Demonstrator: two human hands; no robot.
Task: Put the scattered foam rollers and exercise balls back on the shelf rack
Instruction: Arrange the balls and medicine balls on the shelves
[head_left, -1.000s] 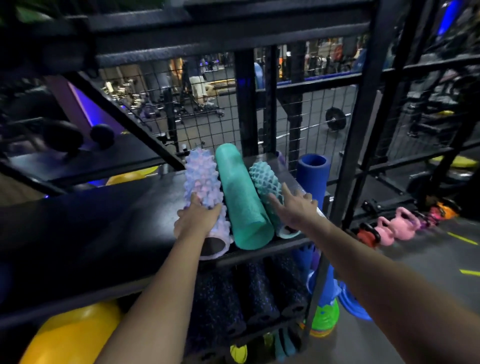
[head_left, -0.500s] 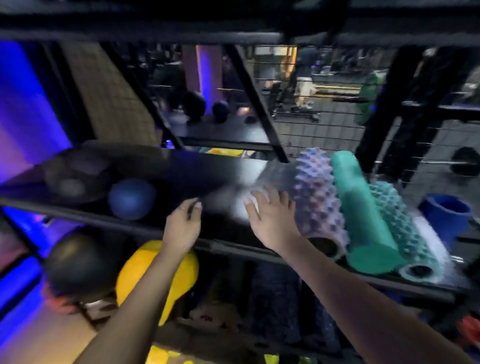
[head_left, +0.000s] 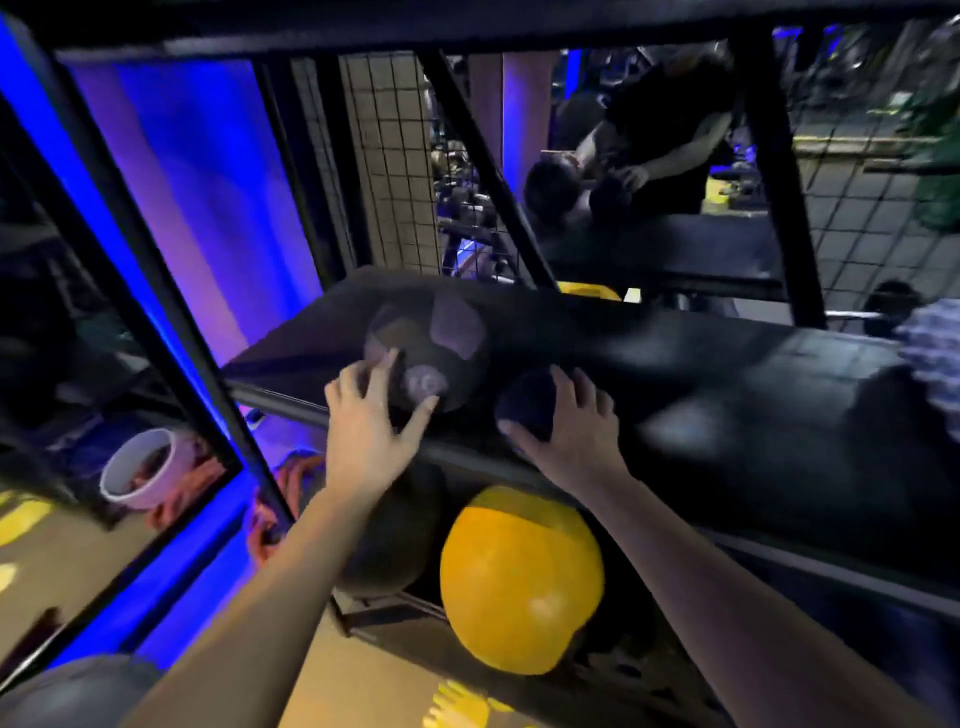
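A large dark ball with pale patches (head_left: 436, 348) sits at the left end of the black shelf (head_left: 727, 395). My left hand (head_left: 371, 431) lies against its front with the fingers spread. Just to the right, a small dark blue ball (head_left: 530, 400) rests at the shelf's front edge, and my right hand (head_left: 576, 431) is cupped over it. On the level below sit a yellow ball (head_left: 519, 577) and a dark ball (head_left: 389, 540) beside it. The knobbly lilac roller (head_left: 930, 348) shows only at the far right edge, blurred.
Black diagonal rack bars (head_left: 171, 312) cross on the left and behind the shelf. A white bucket (head_left: 137, 467) and orange rope (head_left: 265, 514) lie on the floor at left. A person bends over dark balls (head_left: 550, 192) behind the mesh. A grey ball (head_left: 67, 691) fills the bottom left corner.
My view has swung left along the shelf, away from the rollers. Both hands have moved left with it, from the rollers to the two balls at the shelf's left end.
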